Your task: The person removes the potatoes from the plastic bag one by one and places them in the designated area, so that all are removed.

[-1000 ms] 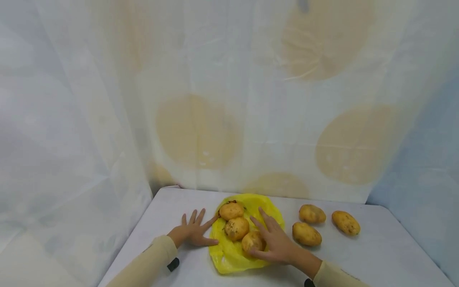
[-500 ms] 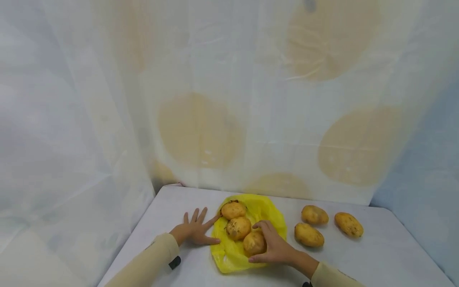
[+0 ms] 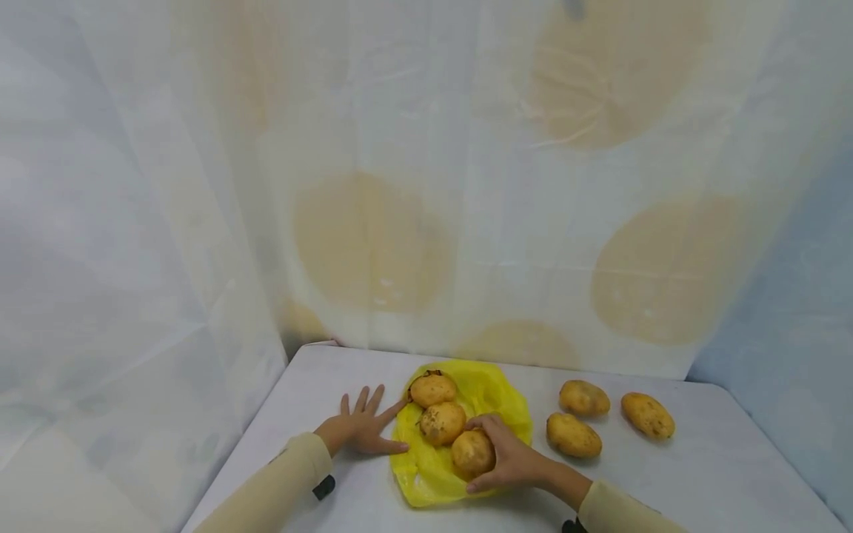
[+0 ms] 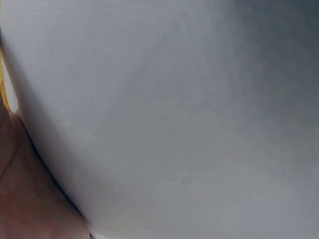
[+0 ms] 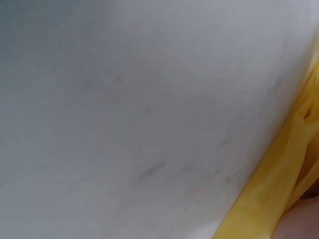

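Note:
A yellow plastic bag (image 3: 426, 485) lies spread on the table, bearing three potatoes. My right hand (image 3: 509, 459) curls its fingers and thumb round the nearest potato (image 3: 472, 453) from the right side. Touching that one's upper left is a second potato (image 3: 443, 423), with some dirt on its skin, and behind it lies a third potato (image 3: 432, 389). My left hand (image 3: 360, 429) rests with fingers spread at the bag's left edge, its thumb and forefinger touching the plastic. In the right wrist view, bag folds (image 5: 269, 184) cover most of the hand; the left wrist view has only the palm's edge (image 4: 35, 189).
To the right of the bag, three more potatoes lie on the white table (image 3: 693, 474): one at the back (image 3: 584, 398), a potato (image 3: 574, 435) just in front of it, and a potato (image 3: 648, 416) farther right. A patterned curtain (image 3: 520, 222) hangs behind the table.
My right hand, earlier spread over the nearest potato, has drawn its fingers in and closed round it. The left hand and the other potatoes stay in place; the view has shifted slightly.

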A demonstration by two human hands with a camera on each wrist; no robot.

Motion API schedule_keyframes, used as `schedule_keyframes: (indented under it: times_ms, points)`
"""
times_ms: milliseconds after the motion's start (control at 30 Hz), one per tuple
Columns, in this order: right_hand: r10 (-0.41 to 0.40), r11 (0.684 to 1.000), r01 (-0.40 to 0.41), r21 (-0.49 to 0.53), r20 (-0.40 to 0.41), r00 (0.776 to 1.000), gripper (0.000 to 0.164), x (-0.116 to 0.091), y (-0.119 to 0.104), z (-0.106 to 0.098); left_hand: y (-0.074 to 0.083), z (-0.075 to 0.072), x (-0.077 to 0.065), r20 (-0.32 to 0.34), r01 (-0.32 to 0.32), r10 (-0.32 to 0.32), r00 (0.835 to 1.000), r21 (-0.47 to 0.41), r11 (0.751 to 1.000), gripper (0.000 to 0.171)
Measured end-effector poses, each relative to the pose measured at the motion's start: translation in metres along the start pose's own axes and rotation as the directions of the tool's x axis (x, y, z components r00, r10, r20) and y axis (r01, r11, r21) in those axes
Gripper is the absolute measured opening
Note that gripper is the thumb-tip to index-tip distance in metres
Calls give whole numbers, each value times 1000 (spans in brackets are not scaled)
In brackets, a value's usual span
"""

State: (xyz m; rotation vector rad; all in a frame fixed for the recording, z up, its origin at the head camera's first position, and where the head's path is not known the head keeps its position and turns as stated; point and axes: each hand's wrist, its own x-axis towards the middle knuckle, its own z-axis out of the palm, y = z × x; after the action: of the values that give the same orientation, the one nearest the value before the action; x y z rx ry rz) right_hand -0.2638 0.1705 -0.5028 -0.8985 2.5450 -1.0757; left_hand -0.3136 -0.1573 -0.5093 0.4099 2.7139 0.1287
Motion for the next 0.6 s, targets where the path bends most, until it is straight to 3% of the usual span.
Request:
schedule_keyframes:
  times_ms: [233, 600]
  points:
    - [-45, 999, 44, 30, 36, 998, 87, -1, 4, -1, -1, 1, 3, -11, -1, 1, 1000, 15, 1000, 99]
    - [-18, 992, 7, 122, 93, 995, 75, -2, 1, -4, -1, 2, 2, -22, -11, 11, 1000, 14, 1000, 99]
